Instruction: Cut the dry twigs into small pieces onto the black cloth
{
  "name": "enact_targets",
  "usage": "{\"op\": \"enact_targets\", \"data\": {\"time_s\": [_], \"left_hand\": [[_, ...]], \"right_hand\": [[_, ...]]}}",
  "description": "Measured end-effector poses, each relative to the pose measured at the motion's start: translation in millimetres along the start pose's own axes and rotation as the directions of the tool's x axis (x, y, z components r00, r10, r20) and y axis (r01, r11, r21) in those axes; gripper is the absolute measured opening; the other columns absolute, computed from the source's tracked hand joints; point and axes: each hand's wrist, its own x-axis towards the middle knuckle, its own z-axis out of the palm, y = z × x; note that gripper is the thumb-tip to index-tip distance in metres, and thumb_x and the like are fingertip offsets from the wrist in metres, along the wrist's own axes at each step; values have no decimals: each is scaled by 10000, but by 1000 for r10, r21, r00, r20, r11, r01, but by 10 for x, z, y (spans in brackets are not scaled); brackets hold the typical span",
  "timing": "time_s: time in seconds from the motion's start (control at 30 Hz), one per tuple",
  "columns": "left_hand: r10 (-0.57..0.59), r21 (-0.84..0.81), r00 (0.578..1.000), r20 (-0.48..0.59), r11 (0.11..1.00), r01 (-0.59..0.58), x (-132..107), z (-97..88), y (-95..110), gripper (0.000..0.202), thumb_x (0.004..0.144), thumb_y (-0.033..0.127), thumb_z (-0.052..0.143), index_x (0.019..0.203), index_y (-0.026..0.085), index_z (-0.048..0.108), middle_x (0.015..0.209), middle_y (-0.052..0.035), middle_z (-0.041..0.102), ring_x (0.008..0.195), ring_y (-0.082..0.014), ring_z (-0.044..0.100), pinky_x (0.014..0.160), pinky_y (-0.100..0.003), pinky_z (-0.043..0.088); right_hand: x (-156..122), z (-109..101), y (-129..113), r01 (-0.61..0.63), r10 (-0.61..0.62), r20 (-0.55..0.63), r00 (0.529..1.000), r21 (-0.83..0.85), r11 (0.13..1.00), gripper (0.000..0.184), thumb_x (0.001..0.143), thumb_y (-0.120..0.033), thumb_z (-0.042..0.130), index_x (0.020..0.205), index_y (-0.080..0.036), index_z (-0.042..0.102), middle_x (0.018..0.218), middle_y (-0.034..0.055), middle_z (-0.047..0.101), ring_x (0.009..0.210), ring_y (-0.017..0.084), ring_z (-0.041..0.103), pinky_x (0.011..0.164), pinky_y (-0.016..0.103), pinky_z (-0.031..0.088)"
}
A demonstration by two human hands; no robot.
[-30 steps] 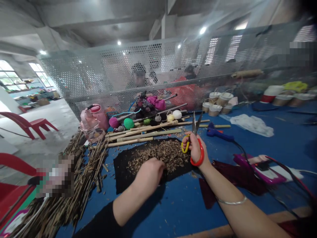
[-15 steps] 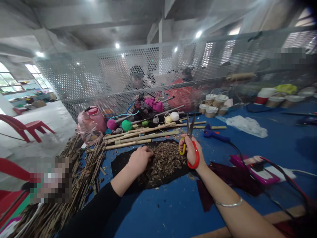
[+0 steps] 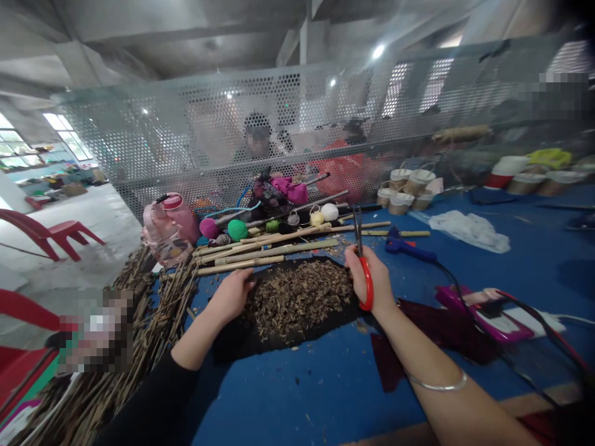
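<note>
A heap of brown dry plant chips (image 3: 302, 297) lies on a black cloth (image 3: 237, 342) on the blue table. At the cloth's left edge is my left hand (image 3: 229, 296), its fingers curled down beside the chips; what is between them, if anything, is hidden. My right hand (image 3: 377, 279) grips red-handled scissors (image 3: 367, 288) at the cloth's right edge. Their blades point up and away, almost together. The other handle loop is hidden by my fingers.
Bamboo sticks (image 3: 279, 251) and yarn balls (image 3: 238, 230) lie behind the cloth. Bundled dry twigs (image 3: 153, 316) are at left, near a pink bag (image 3: 162, 229). At right are a blue glue gun (image 3: 409, 248), a purple power strip (image 3: 493, 319) with cords, and dark red fabric (image 3: 437, 322).
My left hand has moved left, from over the chips to the cloth's left edge. The scissor blades have come closer together, and my right hand has turned slightly.
</note>
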Motion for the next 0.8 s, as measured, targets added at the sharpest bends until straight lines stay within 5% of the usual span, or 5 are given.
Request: {"op": "enact_targets", "data": {"time_s": [0.1,0.27,0.4,0.63,0.8], "left_hand": [[-170,148,985,-37,974,173,-98,-29,-193,367,825,182,462,1175,122,555,1132,-141,607,1025,-218,583,912,-301,416],[-357,315,934,-12,885,343,-293,-14,-373,290,802,228,504,1058,152,617,1033,-146,634,963,-246,608,838,-323,448],[-384,301,923,-28,877,374,-337,14,-349,283,797,227,498,1056,204,610,1016,-115,658,961,-244,613,796,-329,456],[-425,322,905,-23,854,409,-355,-58,-333,280,789,218,481,1037,226,610,941,-105,681,922,-256,620,754,-352,451],[-338,335,921,-196,860,386,-358,-27,-221,317,819,216,435,1091,189,596,1017,-123,638,970,-271,581,790,-368,443]], "right_hand": [[113,-130,46,-22,9,-33,999,-429,903,470,761,-582,477,1028,-214,592,827,100,681,791,268,627,696,345,453],[260,-239,209,-95,288,138,948,-741,665,463,767,-542,449,1044,-211,615,938,154,686,886,325,631,688,376,452],[264,-205,298,-6,339,242,909,-807,591,404,778,-459,442,1032,-209,632,985,155,679,886,315,639,685,377,459],[267,-183,331,-19,343,225,912,-813,583,454,797,-499,397,1055,-199,619,978,167,679,860,314,645,666,389,468],[264,-205,261,-56,326,194,925,-781,622,471,824,-504,354,1067,-180,595,945,174,679,851,330,641,671,404,463]]}}
